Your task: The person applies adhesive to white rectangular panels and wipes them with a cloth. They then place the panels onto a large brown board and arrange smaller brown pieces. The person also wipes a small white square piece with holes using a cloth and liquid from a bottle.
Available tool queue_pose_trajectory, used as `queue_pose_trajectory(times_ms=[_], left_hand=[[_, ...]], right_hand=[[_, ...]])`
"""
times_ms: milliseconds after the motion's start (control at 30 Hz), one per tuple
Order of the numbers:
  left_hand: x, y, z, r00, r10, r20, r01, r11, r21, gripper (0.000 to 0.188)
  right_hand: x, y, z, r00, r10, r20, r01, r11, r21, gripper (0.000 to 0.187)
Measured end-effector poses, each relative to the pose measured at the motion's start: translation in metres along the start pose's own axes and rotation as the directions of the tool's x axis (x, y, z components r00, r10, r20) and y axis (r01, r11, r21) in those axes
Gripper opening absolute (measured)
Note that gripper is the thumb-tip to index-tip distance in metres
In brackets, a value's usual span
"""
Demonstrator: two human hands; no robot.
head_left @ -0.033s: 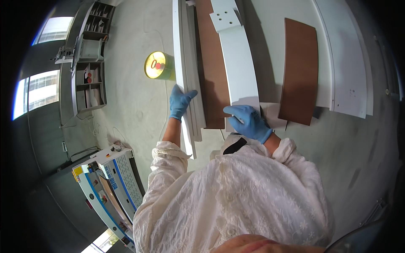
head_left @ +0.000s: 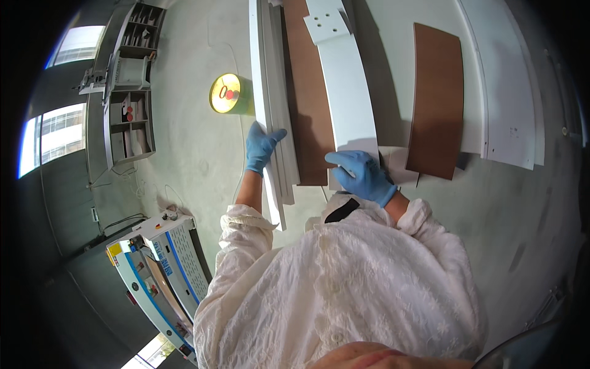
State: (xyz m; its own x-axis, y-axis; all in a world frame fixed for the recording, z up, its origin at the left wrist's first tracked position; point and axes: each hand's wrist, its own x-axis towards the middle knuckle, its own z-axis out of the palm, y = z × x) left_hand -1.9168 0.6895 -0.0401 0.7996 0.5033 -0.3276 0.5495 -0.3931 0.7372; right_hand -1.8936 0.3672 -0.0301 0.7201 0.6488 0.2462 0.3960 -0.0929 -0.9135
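Both of my hands wear blue gloves. My left hand (head_left: 262, 147) grips the side of a stack of long white strips (head_left: 270, 80), thumb across the top and fingers at the outer left edge. My right hand (head_left: 362, 175) lies across the near end of a white board (head_left: 347, 92), fingers bent and closed at its left edge. Part of that near end is hidden under the hand. At its far part the board carries a white plate (head_left: 326, 27) with several holes. A brown panel (head_left: 310, 104) lies between the strips and the board.
Left of the strips stands a round yellow-topped can (head_left: 227, 93). A second brown panel (head_left: 435, 101) and a large white panel (head_left: 507, 92) lie to the right. Far left are a shelf unit (head_left: 130, 117) and a white-and-blue machine (head_left: 160, 264); a thin cable (head_left: 238, 147) crosses the floor.
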Motion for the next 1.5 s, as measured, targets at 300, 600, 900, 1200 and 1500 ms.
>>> queue_pose_trajectory(times_ms=[300,600,900,1200,1500], left_hand=[[0.005,0.005,-0.019,0.997,0.004,0.072,-0.002,1.0,-0.019,0.048],[0.006,0.018,-0.042,0.998,-0.01,0.063,0.001,0.991,0.136,0.052],[0.006,-0.003,0.016,0.994,0.064,-0.086,-0.019,0.897,0.441,0.069],[-0.001,0.0,0.036,0.937,0.181,-0.298,0.108,0.661,0.742,0.076],[0.011,0.0,0.021,0.982,-0.086,-0.17,0.147,0.911,0.384,0.069]], right_hand=[[-0.002,0.009,0.007,0.999,0.014,-0.052,-0.014,1.0,-0.011,0.02],[0.004,0.012,0.008,0.998,0.002,-0.059,-0.002,1.0,-0.003,0.013],[0.007,0.007,-0.001,0.992,0.104,0.067,-0.102,0.994,-0.023,0.021],[0.013,-0.002,-0.001,0.989,0.125,0.077,-0.121,0.991,-0.053,0.018],[0.018,-0.011,0.001,0.994,0.084,0.075,-0.079,0.994,-0.071,0.017]])
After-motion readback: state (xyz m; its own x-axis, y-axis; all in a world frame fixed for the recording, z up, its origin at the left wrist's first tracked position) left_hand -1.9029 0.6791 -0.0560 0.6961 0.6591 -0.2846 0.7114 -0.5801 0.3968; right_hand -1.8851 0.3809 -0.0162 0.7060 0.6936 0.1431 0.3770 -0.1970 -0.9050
